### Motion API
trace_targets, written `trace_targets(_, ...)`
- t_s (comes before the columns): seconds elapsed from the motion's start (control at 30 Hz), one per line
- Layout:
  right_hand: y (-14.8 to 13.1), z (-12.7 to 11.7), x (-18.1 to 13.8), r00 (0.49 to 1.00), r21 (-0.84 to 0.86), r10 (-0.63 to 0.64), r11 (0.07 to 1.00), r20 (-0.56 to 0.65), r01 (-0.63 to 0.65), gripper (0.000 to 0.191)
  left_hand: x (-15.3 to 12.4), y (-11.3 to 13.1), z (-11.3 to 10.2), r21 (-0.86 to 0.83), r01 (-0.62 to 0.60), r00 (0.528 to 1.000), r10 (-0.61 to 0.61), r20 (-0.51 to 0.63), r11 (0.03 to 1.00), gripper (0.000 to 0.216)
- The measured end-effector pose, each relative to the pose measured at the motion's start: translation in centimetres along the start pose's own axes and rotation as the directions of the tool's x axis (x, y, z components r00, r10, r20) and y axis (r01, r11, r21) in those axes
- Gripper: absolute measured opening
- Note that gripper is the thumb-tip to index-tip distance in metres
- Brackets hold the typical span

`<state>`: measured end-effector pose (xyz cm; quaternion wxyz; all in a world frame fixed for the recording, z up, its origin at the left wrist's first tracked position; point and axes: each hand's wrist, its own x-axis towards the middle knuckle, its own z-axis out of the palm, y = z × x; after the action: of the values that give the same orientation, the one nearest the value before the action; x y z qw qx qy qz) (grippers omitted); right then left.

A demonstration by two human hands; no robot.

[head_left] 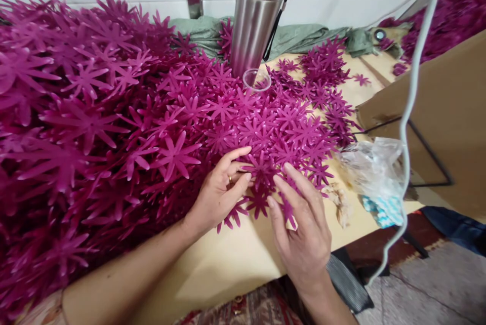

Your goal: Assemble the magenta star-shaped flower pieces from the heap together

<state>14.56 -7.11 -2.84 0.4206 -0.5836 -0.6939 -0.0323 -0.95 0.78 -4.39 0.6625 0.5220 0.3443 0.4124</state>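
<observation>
My left hand, with a ring on one finger, has its thumb and curled fingers closed at the edge of a magenta flower-shaped petal piece. Its index finger stretches out above that piece. To the right, my right hand is open, thumb and fingers apart, over another magenta petal piece. Whether its fingertips touch that piece is hard to tell. A big heap of the same magenta petal pieces spreads from the left to just beyond both hands. More loose pieces lie between the hands.
A steel thermos stands behind the heap, with a small clear plastic cup before it. At right are a plastic bag, a blue-and-white patterned packet and a cardboard box. A pale cable hangs before the box.
</observation>
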Motion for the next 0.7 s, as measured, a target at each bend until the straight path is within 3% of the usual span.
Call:
trace_targets(0.2, 0.6, 1.3, 1.1, 1.0, 0.038, -0.008, 0.999, 0.014, 0.007, 0.029, -0.5, -0.1, -0.1, 0.046, 0.008, 0.991, -0.014, 0.13, 0.999, 0.047)
trace_targets(0.47, 1.7, 1.0, 2.5, 0.995, 0.058, -0.067, 0.996, 0.075, 0.063, 0.013, -0.1, -0.2, 0.1, -0.081, 0.099, 0.993, -0.093, 0.079, 0.992, 0.045)
trace_targets(0.6, 2.5, -0.3, 6.3, 0.986, 0.068, -0.079, 0.995, 0.146, 0.07, 0.022, 0.2, 0.0, 0.1, -0.06, 0.077, 0.997, -0.078, -0.005, 0.995, 0.04)
trace_targets(0.7, 3.5, 0.0, 11.0, 0.987, -0.002, -0.111, 0.994, 0.118, 0.112, 0.023, 0.2, 0.1, 0.0, 0.019, 0.064, 0.997, -0.063, -0.046, 0.998, 0.042)
